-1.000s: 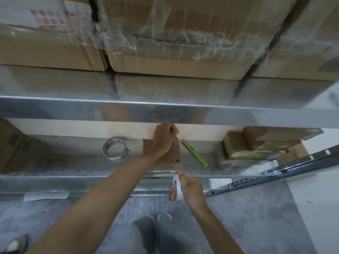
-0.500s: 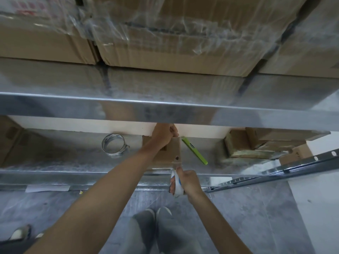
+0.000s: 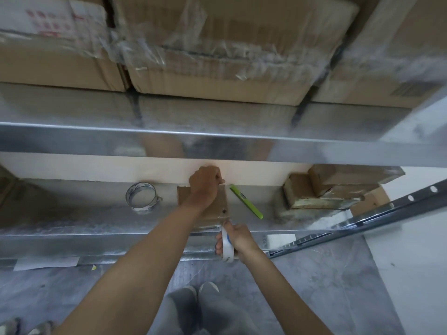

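Note:
A small brown cardboard box (image 3: 219, 205) sits on the lower metal shelf (image 3: 72, 221), straight ahead. My left hand (image 3: 205, 183) reaches over it and its curled fingers press on the box's far edge. My right hand (image 3: 235, 239) grips a roll of clear tape with a white and blue core (image 3: 227, 245) at the box's near right corner. A strip of tape runs from the roll up along the box's right side.
A second tape roll (image 3: 141, 197) lies left of the box and a green utility knife (image 3: 246, 201) right of it. Stacked small boxes (image 3: 338, 187) stand further right. Wrapped cartons (image 3: 217, 56) fill the upper shelf. A dark slotted rail (image 3: 362, 218) leans at the right.
My right hand with the tape roll has stayed at the box's near corner, shifting only slightly. My left hand holds the same spot. The view has tilted a little.

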A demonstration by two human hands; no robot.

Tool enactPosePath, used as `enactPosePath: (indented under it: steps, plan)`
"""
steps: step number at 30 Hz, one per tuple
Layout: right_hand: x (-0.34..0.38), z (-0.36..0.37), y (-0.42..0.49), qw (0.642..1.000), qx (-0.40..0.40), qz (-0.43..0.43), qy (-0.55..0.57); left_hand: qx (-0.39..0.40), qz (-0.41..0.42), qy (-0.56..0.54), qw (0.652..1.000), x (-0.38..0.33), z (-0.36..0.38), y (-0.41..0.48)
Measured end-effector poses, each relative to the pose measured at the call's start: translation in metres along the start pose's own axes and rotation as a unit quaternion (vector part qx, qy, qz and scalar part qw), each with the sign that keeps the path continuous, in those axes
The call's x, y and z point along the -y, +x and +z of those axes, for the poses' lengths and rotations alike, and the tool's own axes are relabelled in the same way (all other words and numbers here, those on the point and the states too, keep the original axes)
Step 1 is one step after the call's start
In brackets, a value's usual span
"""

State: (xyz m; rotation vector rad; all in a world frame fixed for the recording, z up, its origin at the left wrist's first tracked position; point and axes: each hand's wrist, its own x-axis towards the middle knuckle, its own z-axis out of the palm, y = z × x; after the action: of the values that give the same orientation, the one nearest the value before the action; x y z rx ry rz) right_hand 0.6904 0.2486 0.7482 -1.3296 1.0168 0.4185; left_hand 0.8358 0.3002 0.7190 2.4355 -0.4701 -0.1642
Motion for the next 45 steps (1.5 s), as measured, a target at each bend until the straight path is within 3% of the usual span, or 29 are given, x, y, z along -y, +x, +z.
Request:
enactPosePath:
  steps: [6,11,14,17,25,28,30,34,40,45]
  plan:
    - [0.002,-0.001,-0.001,1.000,-0.006,0.004,-0.001,0.055,0.074,0.031,0.995,0.017,-0.014,-0.006]
    - [0.001,0.000,0.002,0.999,-0.028,0.015,0.018,0.177,0.093,0.045,0.979,0.006,-0.035,-0.007]
    - [-0.001,-0.003,0.006,0.999,-0.036,0.016,0.028,0.224,0.138,0.147,0.953,0.002,-0.030,-0.021]
    - [-0.006,0.001,0.009,0.999,-0.033,-0.001,0.018,0.191,0.137,0.212,0.949,0.009,-0.018,-0.030]
    - [-0.009,0.012,0.007,0.999,-0.016,-0.029,-0.002,0.171,0.028,0.143,0.974,0.009,-0.014,-0.015]
    - [-0.008,0.013,0.007,1.000,-0.009,-0.021,-0.004,0.148,0.075,0.124,0.978,0.019,-0.011,-0.016]
    - [-0.009,0.013,0.006,1.000,-0.008,-0.019,-0.012,0.081,0.135,0.092,0.983,0.027,-0.012,-0.027]
    - [-0.009,0.014,0.007,0.999,-0.009,-0.028,-0.016,-0.054,0.185,0.177,0.965,0.033,-0.012,-0.053]
    - [-0.009,0.017,0.009,0.999,-0.023,-0.029,-0.037,0.134,0.182,0.230,0.947,0.047,-0.020,-0.058]
    - [-0.011,0.021,0.011,0.999,-0.031,-0.035,-0.027,0.168,0.174,0.213,0.947,0.042,-0.030,-0.053]
